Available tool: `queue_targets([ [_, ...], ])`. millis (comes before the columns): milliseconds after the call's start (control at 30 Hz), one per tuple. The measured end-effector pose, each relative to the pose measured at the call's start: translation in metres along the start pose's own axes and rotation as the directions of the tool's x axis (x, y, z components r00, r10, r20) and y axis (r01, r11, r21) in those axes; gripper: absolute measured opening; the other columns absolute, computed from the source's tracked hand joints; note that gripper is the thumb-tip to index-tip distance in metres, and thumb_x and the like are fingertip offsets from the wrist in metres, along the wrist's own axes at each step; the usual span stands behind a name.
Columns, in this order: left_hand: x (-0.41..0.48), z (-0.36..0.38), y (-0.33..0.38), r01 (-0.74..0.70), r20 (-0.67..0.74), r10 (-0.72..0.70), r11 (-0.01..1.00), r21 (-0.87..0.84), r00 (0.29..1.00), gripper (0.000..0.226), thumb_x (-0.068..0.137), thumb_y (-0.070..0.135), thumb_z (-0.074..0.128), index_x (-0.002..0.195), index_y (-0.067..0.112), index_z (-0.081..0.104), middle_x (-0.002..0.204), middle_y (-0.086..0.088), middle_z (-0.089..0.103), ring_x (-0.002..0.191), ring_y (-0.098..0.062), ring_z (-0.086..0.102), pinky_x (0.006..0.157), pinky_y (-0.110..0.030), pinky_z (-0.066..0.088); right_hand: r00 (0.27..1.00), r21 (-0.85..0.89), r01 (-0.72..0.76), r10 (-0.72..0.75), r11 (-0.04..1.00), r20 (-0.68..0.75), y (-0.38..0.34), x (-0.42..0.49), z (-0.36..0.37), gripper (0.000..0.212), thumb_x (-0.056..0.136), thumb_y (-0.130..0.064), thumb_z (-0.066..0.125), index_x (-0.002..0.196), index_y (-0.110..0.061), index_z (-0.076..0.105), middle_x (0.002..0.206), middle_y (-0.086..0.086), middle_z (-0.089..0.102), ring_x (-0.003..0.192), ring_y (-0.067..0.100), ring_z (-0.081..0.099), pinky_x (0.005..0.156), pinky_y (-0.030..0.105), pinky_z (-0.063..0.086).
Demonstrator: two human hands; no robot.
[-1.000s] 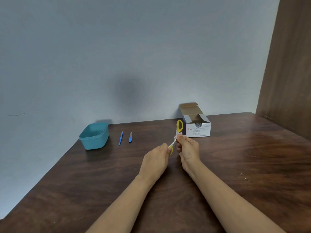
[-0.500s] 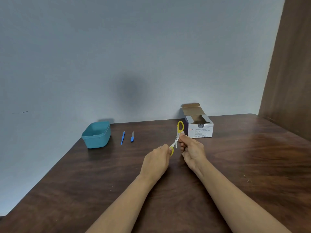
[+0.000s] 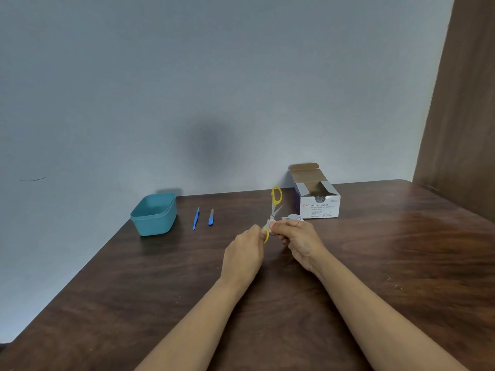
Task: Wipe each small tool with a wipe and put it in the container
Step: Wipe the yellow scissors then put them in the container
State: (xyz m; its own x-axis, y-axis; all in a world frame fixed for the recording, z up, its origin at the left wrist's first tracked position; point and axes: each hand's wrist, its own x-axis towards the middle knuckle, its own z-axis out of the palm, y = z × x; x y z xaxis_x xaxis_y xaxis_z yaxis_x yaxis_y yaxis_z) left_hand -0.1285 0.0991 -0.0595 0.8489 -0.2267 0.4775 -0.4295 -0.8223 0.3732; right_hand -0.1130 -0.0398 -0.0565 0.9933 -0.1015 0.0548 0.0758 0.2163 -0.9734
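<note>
Small yellow-handled scissors (image 3: 275, 203) stand upright above the table's middle, blades spread apart. My left hand (image 3: 245, 251) grips the lower yellow handle. My right hand (image 3: 298, 241) pinches a white wipe (image 3: 271, 229) against the lower blade near the pivot. The teal container (image 3: 154, 215) sits at the far left by the wall, and nothing shows inside it. Two blue tools, a thin pick (image 3: 196, 219) and a shorter file (image 3: 211, 217), lie side by side on the table just right of the container.
An open white box of alcohol swabs (image 3: 318, 202) stands at the back against the wall. A torn wipe wrapper (image 3: 292, 217) lies on the wooden table (image 3: 375, 263) just beyond my right hand. A brown panel rises at the right.
My right hand with the wipe slid down the scissors from near the upper handle to the lower blade by the pivot. The wrapper behind it has come into sight.
</note>
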Motion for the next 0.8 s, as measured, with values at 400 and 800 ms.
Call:
queue_targets([
  [400,0.0031,0.0032,0.0005,-0.038,0.031,0.04,0.997,-0.064,0.999,0.042,0.101,0.041,0.027,0.079,0.012,0.047,0.067,0.002,0.049,0.061,-0.02,0.051,0.055,-0.034,0.039,0.997,0.157,0.034,-0.022,0.987,-0.077,0.0025,-0.0023,0.0024,0.007,0.082,-0.01,0.071,0.076,-0.006,0.071,0.061,-0.001,0.063,0.053,0.005,0.044,0.052,0.017,0.036],
  [800,-0.001,0.0,0.0044,0.021,-0.007,-0.021,0.998,0.061,1.0,0.031,0.103,0.037,0.027,0.082,0.017,0.038,0.076,0.003,0.05,0.068,-0.02,0.051,0.057,-0.03,0.034,0.999,0.06,-0.034,0.032,0.998,0.031,-0.001,-0.0005,-0.0026,0.005,0.081,0.001,0.067,0.078,0.0,0.071,0.061,0.002,0.064,0.056,0.006,0.046,0.056,0.018,0.037],
])
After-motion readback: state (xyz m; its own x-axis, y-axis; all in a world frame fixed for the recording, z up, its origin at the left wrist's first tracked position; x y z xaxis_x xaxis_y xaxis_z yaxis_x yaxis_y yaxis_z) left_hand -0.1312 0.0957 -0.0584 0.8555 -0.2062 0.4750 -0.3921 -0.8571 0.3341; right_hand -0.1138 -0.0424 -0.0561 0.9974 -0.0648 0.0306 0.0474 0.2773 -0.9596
